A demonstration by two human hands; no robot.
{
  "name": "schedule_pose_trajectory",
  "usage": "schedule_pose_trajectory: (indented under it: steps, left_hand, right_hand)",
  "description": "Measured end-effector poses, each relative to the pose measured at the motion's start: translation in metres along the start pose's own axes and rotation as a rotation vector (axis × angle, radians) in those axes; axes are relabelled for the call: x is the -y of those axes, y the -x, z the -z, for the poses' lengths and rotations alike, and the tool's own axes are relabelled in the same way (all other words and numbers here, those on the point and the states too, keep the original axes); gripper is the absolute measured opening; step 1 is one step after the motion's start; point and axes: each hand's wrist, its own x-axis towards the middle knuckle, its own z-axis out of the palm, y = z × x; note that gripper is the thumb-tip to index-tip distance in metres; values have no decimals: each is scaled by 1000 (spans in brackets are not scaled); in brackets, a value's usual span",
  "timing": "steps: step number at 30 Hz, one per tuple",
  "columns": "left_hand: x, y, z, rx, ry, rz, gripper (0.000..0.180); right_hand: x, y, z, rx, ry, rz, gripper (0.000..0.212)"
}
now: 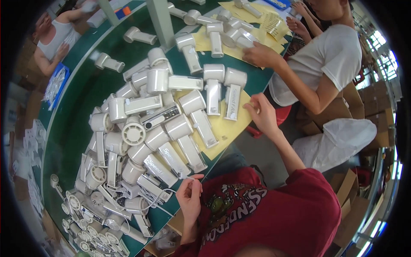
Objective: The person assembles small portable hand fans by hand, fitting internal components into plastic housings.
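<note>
My left hand hovers at the near edge of the green table, thumb and forefinger pinched on the end of a thin white cord that trails back into the pile. My right hand is at the corner of a yellow sheet, fingers curled together; whether it holds anything is unclear. Closest to it lies a cream-white handheld fan. A big heap of similar cream-white fans covers the table between my hands and beyond.
A person in a white shirt sits to the right, one hand on fans lying on more yellow sheets. Another person is at the far left. A green post, a blue tray, cardboard boxes and a white bag surround the table.
</note>
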Motion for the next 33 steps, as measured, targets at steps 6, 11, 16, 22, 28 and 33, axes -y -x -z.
schedule_pose_trajectory:
  steps: [6,11,16,22,28,33]
  left_hand:
    - [-4,11,7,13,52,4,12]
    - [-16,9,6,-24,-107,-104,14]
    - [-43,1,10,5,-373,-234,14]
    - [-136,-54,63,-367,-485,-486,18]
    - [-189,-289,131,-319,-951,-198,52]
    - [-160,-415,143,-408,-1090,231,65]
  right_hand:
    - [19,2,0,-57,-80,59,17]
    - [100,30,-2,187,-499,156,8]
    - [167,50,-50,421,-1079,542,13]
    - [178,35,-52,440,-1561,175,13]
    - [162,44,-41,749,-1264,-34,14]
    - [139,59,-37,737,-1225,-71,17]
